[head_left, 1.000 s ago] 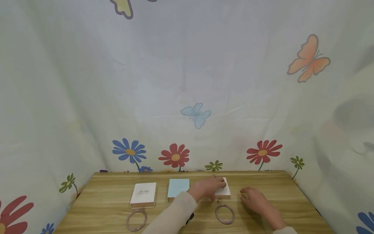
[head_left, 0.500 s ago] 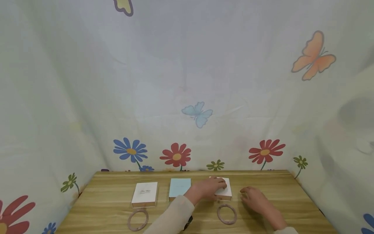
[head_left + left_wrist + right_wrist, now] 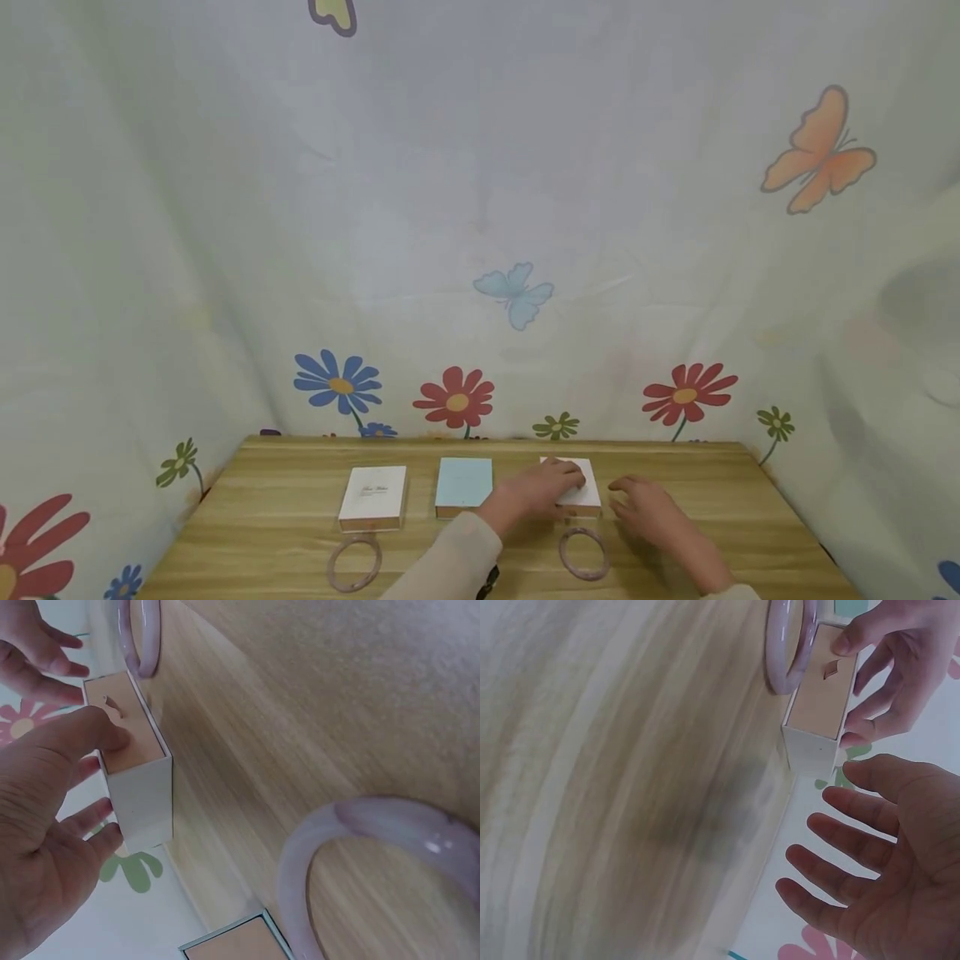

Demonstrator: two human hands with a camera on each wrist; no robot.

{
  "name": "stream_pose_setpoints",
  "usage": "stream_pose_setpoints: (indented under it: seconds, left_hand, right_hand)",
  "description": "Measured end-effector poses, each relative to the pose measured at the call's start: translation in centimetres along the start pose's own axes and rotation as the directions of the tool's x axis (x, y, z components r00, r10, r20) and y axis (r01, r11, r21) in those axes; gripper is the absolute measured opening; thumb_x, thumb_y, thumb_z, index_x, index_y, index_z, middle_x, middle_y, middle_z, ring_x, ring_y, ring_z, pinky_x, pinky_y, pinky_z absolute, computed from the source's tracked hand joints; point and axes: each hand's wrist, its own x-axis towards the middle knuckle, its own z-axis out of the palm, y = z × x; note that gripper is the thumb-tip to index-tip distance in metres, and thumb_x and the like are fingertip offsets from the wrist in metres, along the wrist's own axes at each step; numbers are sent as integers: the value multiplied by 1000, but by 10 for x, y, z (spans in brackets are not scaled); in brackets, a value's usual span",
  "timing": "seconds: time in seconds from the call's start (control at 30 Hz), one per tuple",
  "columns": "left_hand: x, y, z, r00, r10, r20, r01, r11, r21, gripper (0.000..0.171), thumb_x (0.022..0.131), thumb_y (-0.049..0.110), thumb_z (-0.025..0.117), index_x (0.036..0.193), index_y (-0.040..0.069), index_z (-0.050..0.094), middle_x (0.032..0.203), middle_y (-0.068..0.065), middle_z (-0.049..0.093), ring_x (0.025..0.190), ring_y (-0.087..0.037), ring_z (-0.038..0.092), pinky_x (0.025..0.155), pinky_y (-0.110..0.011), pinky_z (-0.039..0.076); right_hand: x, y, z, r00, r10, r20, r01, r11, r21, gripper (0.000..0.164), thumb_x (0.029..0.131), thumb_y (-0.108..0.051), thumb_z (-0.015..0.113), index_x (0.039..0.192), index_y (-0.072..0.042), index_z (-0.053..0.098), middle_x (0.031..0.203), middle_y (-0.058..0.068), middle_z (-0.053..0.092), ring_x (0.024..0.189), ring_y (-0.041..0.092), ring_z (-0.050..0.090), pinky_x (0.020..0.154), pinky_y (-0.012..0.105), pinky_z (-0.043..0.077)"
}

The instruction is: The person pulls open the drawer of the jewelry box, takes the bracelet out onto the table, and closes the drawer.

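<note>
In the head view, my left hand [image 3: 536, 492] reaches across to the rightmost white drawer box [image 3: 588, 492]. Its thumb sits on the tan front beside a small ribbon tab [image 3: 112, 705], and the fingers lie over the white top, so the hand holds the box. The box rests on the table. Just right of it, my right hand [image 3: 648, 508] hovers with spread, relaxed fingers, holding nothing and apart from the box in the right wrist view. In front of that box lies a pale lilac bangle [image 3: 563, 552].
A light blue box [image 3: 463, 479] and another white box [image 3: 373, 493] with dark lettering stand to the left on the wooden table [image 3: 255, 500]. A second bangle [image 3: 331, 567] lies before the lettered box. Behind the table hangs a floral curtain [image 3: 405, 208].
The gap between my right hand and the white box has narrowed a little. My left hand stays at the box. The head view has shifted slightly.
</note>
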Motion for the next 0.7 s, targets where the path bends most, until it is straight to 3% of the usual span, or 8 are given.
stream_pose_setpoints:
  seconds: [0.13,0.33,0.57,0.7]
  left_hand:
    - [-1,4,-2,1000,-5,-18,5,1000,14,40,96,33,72,130,19,60,143,3,55,132,-16,50,110,-25,39]
    - [-2,7,-2,999,-38,17,39,999,-12,39,96,32,72,131,20,59,146,5,52,134,-15,47,111,-26,38]
    - [-3,6,0,1000,-30,10,30,999,18,41,98,36,69,134,20,58,147,4,51,137,-15,45,112,-26,37]
    - [-16,4,-4,998,-55,-24,55,998,13,46,99,41,66,138,20,57,151,2,47,141,-15,43,113,-28,37]
  right_hand:
    - [0,-4,-3,1000,4,10,-4,1000,12,18,89,-7,75,105,-1,72,109,17,70,103,40,67,90,54,53]
    - [2,-4,-2,999,10,36,-11,1000,2,18,89,-9,75,104,-1,72,110,18,69,103,41,67,90,55,53]
    - [1,-5,-3,999,31,18,-32,999,23,18,90,-7,74,107,-3,72,111,15,70,101,36,68,86,51,55]
    - [-3,-11,-6,995,-78,-58,77,997,-17,17,91,-9,75,108,-6,73,107,10,72,95,31,70,79,46,57]
